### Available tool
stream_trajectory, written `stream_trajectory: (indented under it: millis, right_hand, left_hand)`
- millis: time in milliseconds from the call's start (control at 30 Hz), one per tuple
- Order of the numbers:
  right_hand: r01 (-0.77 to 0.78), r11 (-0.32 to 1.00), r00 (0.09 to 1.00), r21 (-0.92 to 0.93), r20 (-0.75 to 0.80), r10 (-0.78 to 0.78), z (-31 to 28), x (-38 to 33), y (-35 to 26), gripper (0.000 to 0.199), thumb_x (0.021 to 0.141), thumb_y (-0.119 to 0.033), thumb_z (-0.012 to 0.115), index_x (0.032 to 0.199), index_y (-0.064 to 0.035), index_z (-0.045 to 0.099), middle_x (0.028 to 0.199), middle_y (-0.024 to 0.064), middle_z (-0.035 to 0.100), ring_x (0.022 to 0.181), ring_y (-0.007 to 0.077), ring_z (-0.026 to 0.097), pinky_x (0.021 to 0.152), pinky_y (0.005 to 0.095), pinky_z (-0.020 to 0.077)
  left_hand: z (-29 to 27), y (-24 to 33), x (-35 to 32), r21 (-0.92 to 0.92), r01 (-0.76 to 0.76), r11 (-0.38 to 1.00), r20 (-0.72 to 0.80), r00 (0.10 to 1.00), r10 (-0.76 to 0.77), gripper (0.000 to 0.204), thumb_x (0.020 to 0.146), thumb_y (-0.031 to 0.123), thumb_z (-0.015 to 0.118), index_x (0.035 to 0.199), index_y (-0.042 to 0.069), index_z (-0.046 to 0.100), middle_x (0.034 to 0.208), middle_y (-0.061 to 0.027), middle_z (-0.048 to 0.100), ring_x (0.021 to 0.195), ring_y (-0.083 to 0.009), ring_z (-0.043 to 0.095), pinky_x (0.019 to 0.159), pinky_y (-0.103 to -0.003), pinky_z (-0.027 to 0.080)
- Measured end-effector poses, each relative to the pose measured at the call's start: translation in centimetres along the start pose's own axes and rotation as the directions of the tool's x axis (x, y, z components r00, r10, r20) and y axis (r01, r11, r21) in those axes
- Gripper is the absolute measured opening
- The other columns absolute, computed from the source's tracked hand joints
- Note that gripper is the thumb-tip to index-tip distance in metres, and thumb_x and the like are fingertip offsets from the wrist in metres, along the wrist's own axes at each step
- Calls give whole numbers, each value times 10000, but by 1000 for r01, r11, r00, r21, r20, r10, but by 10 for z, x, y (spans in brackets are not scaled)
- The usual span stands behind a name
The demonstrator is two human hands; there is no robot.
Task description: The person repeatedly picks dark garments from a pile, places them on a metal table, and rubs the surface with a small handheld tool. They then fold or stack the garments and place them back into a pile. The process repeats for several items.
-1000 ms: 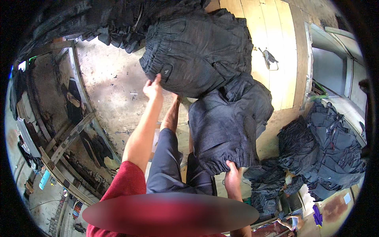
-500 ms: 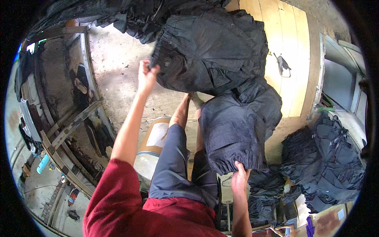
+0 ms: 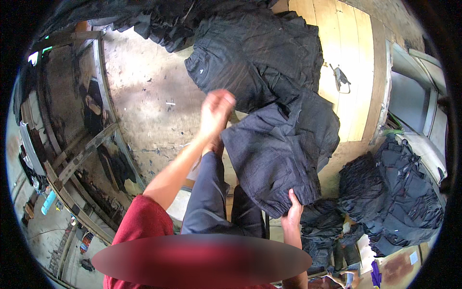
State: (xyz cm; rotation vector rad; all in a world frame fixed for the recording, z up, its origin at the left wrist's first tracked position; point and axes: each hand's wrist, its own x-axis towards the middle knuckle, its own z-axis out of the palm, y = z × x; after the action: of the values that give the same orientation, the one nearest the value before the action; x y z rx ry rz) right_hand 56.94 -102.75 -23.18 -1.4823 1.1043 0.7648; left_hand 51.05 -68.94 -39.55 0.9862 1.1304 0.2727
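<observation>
Dark trousers (image 3: pixel 284 149), denim by the look of them, hang dead centre, draped from about 12 o'clock down to 5 o'clock over the person's lap. Right hand (image 3: pixel 292 214) has its grip clenched on the lower edge of the cloth, the waistband or a hem, I can't tell which. Left hand (image 3: pixel 216 110) is up at 11 o'clock of the garment, blurred, right against the upper fold; whether that grip is closed on the fabric I cannot tell. Beyond, at 12 o'clock, another dark garment (image 3: pixel 260 53) lies spread partly on a pale wooden counter (image 3: pixel 346 58). At 3 to 4 o'clock sits a heap of dark clothes (image 3: pixel 394 197). Dusty concrete floor (image 3: pixel 144 106) fills the 9 o'clock side.

My read: this is the straightening step, one piece stretched between two hands. The next move calls for a firm pinch at the upper end and even tension, so the fabric falls flat without twisting.
</observation>
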Motion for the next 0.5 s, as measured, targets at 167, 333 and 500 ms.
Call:
stream_trajectory:
  millis: [167,333,500]
  right_hand:
    - [164,958,986,-235,8,-167,-6,3,6,633,906,-149,809,1446,31,533,1446,131,586,1298,271,568,1139,409,415]
    - [180,970,984,-162,37,-177,0,5,21,678,902,-161,814,1466,42,496,1452,132,574,1300,269,555,1142,409,407]
    - [170,985,985,-4,-43,-170,9,10,11,653,913,-112,798,1473,12,486,1438,118,579,1280,257,568,1130,401,433]
  left_hand:
    - [-87,-33,179,19,156,988,-599,792,-114,1363,735,542,920,1634,-37,75,1597,-305,380,1441,-362,455,1202,-442,352]
    - [-83,-6,175,135,60,989,-549,835,24,818,787,353,931,1405,-36,561,1254,-154,672,1112,-230,632,1012,-372,477]
    - [1,40,53,586,-582,564,136,756,640,250,843,82,782,1088,41,749,1268,-157,684,1161,-328,648,974,-412,520]
